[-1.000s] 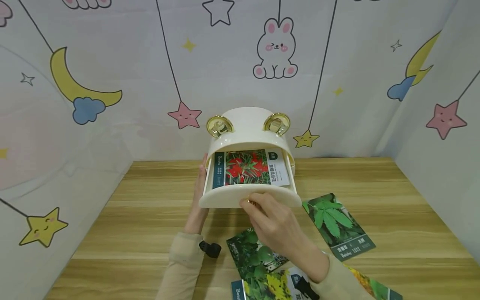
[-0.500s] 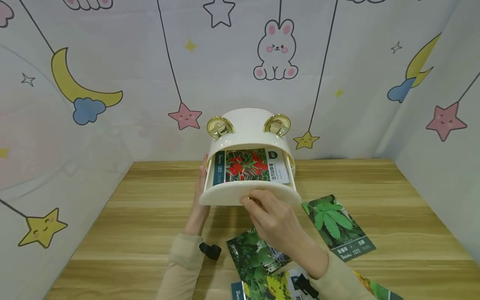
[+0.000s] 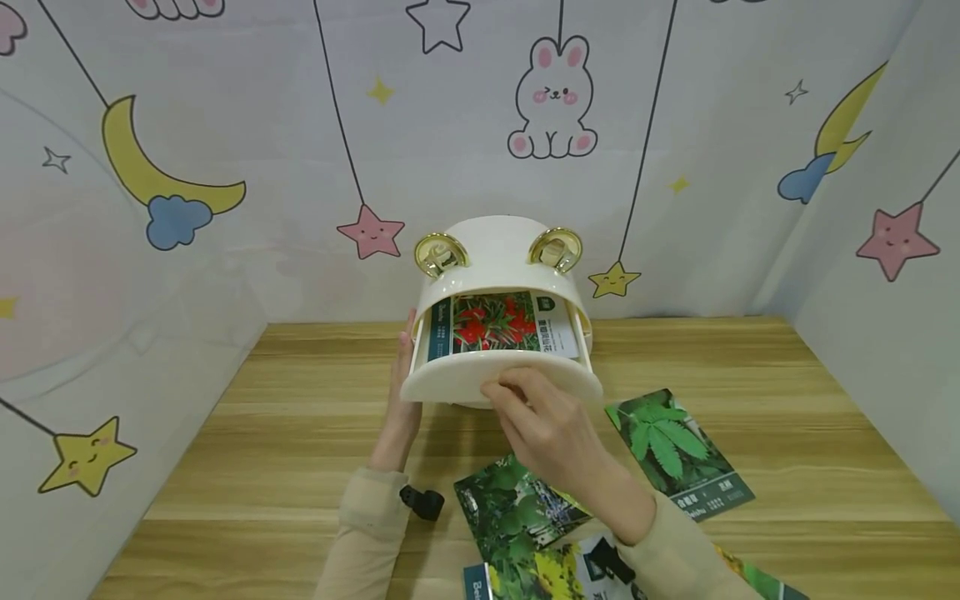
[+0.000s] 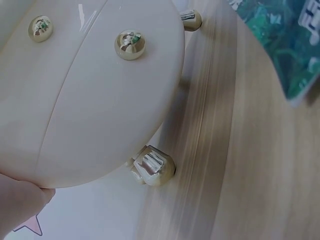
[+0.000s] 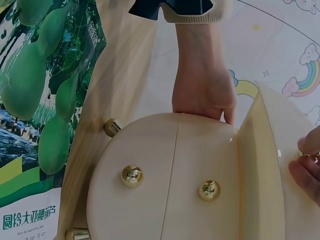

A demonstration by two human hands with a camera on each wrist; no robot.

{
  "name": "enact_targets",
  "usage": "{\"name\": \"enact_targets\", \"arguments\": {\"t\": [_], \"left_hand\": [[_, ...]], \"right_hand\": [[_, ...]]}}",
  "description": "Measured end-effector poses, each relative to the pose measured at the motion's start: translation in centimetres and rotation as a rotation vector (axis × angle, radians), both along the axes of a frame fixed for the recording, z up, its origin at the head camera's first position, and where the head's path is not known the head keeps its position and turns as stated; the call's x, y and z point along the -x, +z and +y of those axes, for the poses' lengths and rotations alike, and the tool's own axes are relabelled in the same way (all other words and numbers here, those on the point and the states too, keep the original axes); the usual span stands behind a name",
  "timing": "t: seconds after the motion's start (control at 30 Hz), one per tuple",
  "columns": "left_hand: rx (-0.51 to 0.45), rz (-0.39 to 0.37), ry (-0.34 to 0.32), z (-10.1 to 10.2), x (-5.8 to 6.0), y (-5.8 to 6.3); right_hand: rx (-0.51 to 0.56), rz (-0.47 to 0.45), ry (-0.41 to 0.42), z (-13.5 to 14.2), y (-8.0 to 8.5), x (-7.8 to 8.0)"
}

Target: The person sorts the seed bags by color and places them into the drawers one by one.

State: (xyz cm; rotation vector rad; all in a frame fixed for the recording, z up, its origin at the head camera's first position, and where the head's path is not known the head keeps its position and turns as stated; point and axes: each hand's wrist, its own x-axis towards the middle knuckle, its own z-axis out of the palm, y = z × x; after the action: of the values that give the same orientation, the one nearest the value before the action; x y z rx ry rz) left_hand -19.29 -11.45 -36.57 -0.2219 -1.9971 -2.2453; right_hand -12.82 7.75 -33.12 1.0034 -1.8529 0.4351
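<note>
Drawer [image 3: 450,382] further in, knob [image 5: 314,158] between fingers [image 5: 304,176]

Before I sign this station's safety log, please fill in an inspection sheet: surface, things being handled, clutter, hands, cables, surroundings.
Surface: wood-grain table, partly covered by loose packets.
Things handled: white box with two gold ears; its upper drawer stands open, a red-flower packet lying inside.
Clutter: printed plant packets on the table, some partly hidden by the right arm.
Left hand: rests against the box's left side.
Right hand: pinches the gold knob on the drawer's front.
Cables: nothing seen.
Surroundings: pale backdrop printed with stars, moons and a rabbit.
</note>
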Motion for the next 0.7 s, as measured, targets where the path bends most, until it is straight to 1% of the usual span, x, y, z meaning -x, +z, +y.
{"name": "enact_targets", "arguments": {"t": [0.2, 0.33, 0.57, 0.7], "left_hand": [[-0.017, 0.013, -0.002, 0.0, 0.2, -0.2], [-0.017, 0.035, 0.001, 0.1, 0.2, -0.1], [-0.007, 0.027, 0.012, 0.1, 0.2, -0.2], [0.004, 0.033, 0.007, 0.1, 0.2, -0.2]], "right_hand": [[-0.011, -0.029, -0.009, 0.0, 0.1, 0.4], [-0.019, -0.069, -0.003, 0.0, 0.3, 0.6], [-0.018, -0.097, -0.003, 0.0, 0.7, 1.0], [-0.017, -0.107, -0.004, 0.0, 0.8, 1.4]]}}
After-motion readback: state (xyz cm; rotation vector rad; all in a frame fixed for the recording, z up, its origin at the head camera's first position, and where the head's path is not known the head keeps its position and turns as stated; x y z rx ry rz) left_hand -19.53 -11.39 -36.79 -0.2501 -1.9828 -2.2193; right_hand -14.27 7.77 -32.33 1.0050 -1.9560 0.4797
